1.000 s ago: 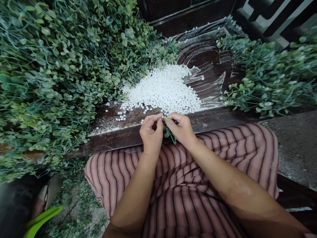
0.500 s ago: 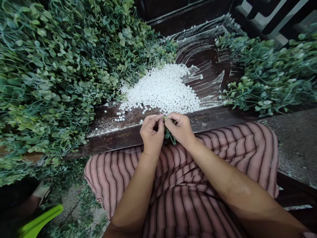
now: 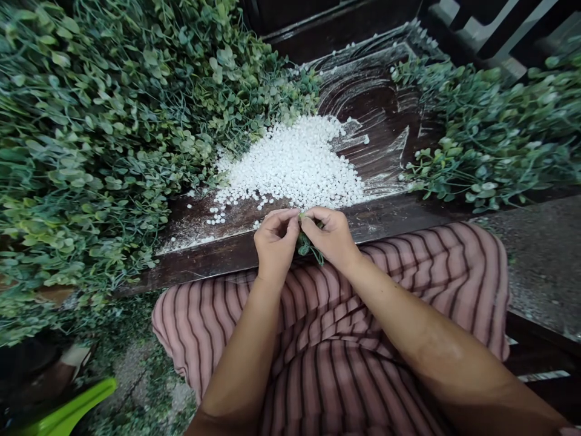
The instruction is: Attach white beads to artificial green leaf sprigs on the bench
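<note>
My left hand (image 3: 275,243) and my right hand (image 3: 332,237) meet at the near edge of a dark wooden board (image 3: 390,215), fingers pinched together. Between them they hold a small green leafy sprig (image 3: 307,245), whose stem and leaves hang down between the hands. Just beyond my fingertips lies a heap of small white beads (image 3: 297,166) on the board. My striped pink lap (image 3: 327,327) is below the hands.
A large mass of green artificial foliage (image 3: 100,133) fills the left. A smaller pile of foliage (image 3: 490,139) lies at the right. White powder streaks mark the board behind the beads. A lime-green object (image 3: 68,409) shows at the bottom left.
The hands stay pinched on the sprig with only slight finger movement. The view has shifted a little.
</note>
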`<state>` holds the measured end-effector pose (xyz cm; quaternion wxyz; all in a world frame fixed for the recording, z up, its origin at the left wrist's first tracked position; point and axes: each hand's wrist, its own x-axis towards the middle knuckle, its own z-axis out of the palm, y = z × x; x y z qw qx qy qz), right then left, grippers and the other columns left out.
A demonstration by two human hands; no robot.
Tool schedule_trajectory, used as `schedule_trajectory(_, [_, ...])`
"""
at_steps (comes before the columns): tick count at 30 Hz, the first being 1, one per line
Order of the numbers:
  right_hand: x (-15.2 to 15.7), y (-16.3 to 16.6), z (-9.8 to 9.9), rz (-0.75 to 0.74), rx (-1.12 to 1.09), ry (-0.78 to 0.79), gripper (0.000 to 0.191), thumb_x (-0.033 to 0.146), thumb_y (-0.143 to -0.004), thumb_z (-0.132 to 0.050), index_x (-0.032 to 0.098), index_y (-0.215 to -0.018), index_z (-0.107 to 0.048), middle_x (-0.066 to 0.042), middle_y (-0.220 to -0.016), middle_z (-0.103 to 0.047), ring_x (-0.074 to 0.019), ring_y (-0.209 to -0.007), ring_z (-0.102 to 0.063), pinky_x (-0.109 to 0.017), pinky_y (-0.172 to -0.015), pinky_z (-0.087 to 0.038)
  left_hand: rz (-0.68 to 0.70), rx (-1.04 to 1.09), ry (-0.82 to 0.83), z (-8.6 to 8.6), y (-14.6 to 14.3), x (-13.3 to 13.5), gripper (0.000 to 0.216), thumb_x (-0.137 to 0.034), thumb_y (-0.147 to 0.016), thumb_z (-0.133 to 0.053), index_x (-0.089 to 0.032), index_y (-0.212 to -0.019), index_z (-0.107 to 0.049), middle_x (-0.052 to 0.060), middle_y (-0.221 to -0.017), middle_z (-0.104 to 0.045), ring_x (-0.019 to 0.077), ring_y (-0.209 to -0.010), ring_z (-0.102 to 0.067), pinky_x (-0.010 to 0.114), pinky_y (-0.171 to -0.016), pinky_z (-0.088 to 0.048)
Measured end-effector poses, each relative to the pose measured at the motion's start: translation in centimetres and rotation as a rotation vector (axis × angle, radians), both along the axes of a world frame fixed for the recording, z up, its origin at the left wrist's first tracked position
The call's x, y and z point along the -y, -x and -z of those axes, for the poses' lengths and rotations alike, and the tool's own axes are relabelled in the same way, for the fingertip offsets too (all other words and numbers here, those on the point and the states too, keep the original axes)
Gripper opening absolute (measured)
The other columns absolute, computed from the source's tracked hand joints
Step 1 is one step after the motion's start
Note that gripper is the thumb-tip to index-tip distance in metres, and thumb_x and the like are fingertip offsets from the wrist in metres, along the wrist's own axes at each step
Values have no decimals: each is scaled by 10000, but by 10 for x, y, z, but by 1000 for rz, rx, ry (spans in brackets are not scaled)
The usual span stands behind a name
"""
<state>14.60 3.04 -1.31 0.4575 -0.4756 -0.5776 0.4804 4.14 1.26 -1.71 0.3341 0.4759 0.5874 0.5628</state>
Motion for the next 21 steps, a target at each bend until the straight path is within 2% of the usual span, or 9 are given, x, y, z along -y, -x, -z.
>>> schedule_trajectory(10, [-2, -1, 1, -20, 43, -10, 204, 236, -733, -451, 180, -537, -441, 30, -527, -405, -94, -525, -376, -226, -514, -326, 88, -31, -22, -2, 3, -5, 93, -188, -701, -625, -182, -749, -704, 30, -787, -652, 122, -779, -603, 250, -744, -479])
schedule_trajectory(13, [-5, -3, 2, -27, 8, 6, 202, 260, -754, -452, 175, -571, -466, 26, -551, -436, -96, -540, -397, -227, -534, -344, 45, 54, 37, -4, 1, -6, 120, -224, -698, -638, -189, -786, -711, 30, -813, -673, 127, -794, -614, 261, -762, -490])
schedule_trajectory(17, [-6, -4, 4, -85, -49, -1, 196, 289, -771, -457, 171, -620, -494, 14, -601, -487, -109, -598, -451, -234, -601, -389, -21, 238, 179, -5, 3, -4, 216, -307, -687, -656, -195, -864, -706, 33, -877, -698, 129, -740, -625, 274, -691, -522])
schedule_trajectory(21, [-5, -2, 4, -85, -20, -41, 219, 293, -782, -453, 179, -595, -466, 19, -583, -459, -106, -580, -423, -233, -578, -364, 31, 257, 205, -9, 6, -5, 200, -312, -633, -706, -176, -779, -712, 43, -867, -705, 146, -793, -635, 279, -741, -522])
